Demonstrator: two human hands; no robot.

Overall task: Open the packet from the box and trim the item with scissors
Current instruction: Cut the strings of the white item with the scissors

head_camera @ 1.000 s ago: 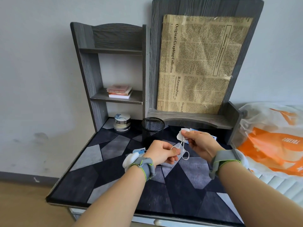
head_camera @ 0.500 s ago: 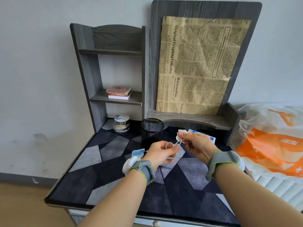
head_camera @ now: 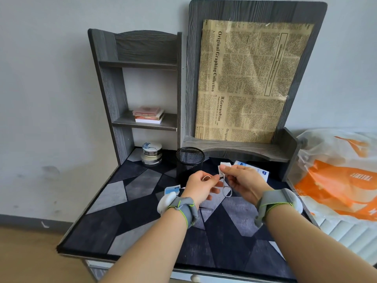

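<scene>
Here, left hand (head_camera: 201,185) above the tabletop (head_camera: 114,217), fingers curled through the handle loops of small scissors (head_camera: 221,181), one loop showing by the knuckles, the other hanging below between the two hands. Right hand (head_camera: 243,181) just beside it, thumb and forefinger pinched on a small white pad (head_camera: 224,166) raised near the scissor tips; whether the blades touch the pad, cannot tell. Behind the right hand, a white and blue box (head_camera: 256,172) flat on the tabletop, partly hidden. By the left wrist, a small blue and white packet (head_camera: 171,189) lying on the tabletop. Black mesh cup (head_camera: 189,160) just behind the hands, a round tin (head_camera: 152,153) further left under the shelf (head_camera: 142,123), books (head_camera: 149,115) on that shelf. Grey bands on both wrists. Orange and white bag (head_camera: 336,180) off to the right
</scene>
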